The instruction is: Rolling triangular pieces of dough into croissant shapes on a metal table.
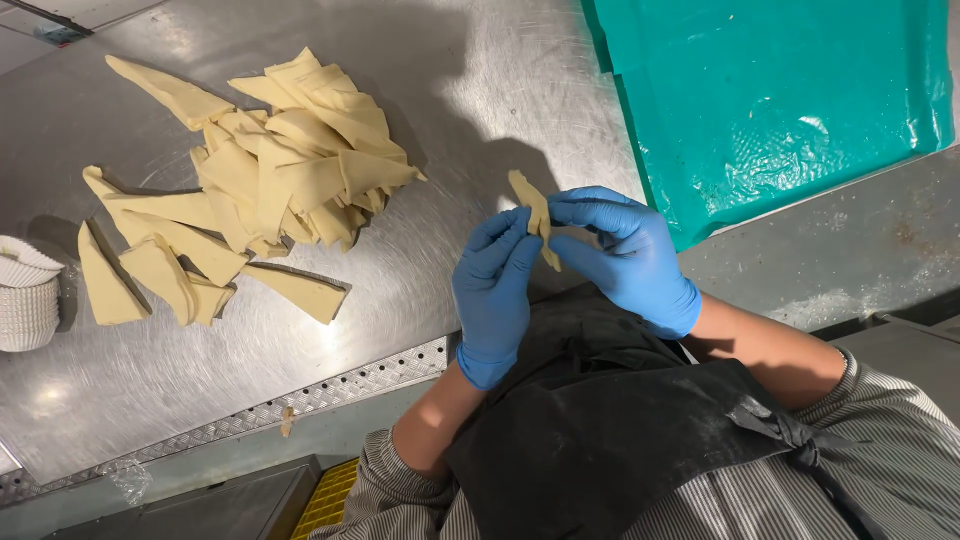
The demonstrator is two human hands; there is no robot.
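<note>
Both my hands wear blue gloves and meet above the near edge of a steel table (420,120). My left hand (492,290) and my right hand (620,255) pinch the same narrow strip of pale dough (532,210) between their fingertips. The strip stands roughly upright, held off the table surface. To the left lies a loose pile of triangular dough pieces (270,170), with several more flat triangles (160,270) spread out beside it.
A teal plastic sheet (780,100) covers the far right of the table. A stack of white fluted paper cups (25,300) stands at the left edge. A perforated metal strip (350,385) runs along the table's near edge. A yellow crate (330,495) shows below.
</note>
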